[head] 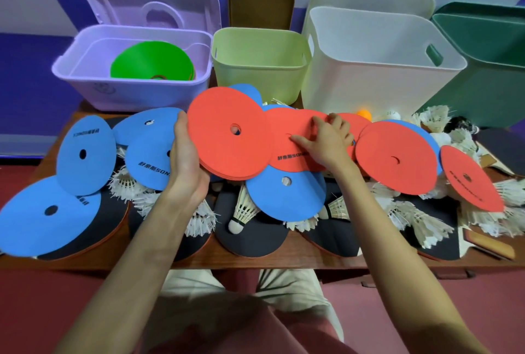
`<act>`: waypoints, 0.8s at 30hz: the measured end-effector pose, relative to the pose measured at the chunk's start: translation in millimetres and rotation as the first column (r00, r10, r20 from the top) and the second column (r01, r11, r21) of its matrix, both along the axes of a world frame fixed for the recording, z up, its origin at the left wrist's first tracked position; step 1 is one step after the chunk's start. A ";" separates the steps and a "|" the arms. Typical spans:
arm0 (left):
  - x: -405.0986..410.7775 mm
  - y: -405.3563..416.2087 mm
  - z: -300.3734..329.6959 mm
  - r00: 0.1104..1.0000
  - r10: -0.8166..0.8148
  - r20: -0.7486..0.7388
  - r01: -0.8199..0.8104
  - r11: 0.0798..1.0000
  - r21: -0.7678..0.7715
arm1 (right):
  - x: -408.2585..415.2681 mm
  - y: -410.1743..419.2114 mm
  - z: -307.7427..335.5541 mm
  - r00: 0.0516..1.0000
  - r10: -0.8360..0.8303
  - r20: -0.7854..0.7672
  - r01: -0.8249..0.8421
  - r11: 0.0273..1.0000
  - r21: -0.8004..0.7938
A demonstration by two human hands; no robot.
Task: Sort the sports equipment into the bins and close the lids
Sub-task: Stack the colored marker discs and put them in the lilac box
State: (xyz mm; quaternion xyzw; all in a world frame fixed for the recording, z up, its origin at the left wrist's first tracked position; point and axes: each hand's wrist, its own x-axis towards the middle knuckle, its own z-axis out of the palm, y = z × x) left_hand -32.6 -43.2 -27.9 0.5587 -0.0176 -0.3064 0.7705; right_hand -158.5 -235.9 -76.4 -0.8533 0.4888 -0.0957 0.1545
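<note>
Your left hand [184,160] grips red disc stack [227,137] at its left edge. Your right hand [329,143] rests on next red disc [287,126], which touches stack's right side; fingers seemingly curled over far edge. Right hand nearer. Lilac bin [136,95] beyond stack, leftward.

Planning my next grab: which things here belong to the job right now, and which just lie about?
In use: left hand, stack of round red flat discs, right hand, another red disc, lilac plastic bin holding green discs.
Lying about: round blue flat discs, white feather shuttlecocks, black rubber paddles, orange ball.
</note>
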 end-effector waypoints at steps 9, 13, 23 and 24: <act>6.2 -0.6 0.7 1.000 0.031 0.007 -0.031 1.000 0.001 | -11.6 -2.0 12.1 0.920 0.104 0.377 -0.082 0.994 -0.073; 9.0 0.4 4.6 0.998 0.057 0.005 -0.057 0.998 -0.008 | -22.8 6.4 24.2 0.686 0.055 0.726 0.046 0.992 -0.118; -7.5 -20.0 4.6 0.998 -0.046 -0.051 0.043 0.997 -0.061 | 17.4 44.0 15.2 0.364 -0.233 0.902 -0.112 0.950 0.291; -9.9 -21.9 3.9 0.996 -0.075 -0.057 0.072 0.996 -0.059 | 22.1 49.8 13.3 0.396 -0.202 0.896 -0.128 0.954 0.272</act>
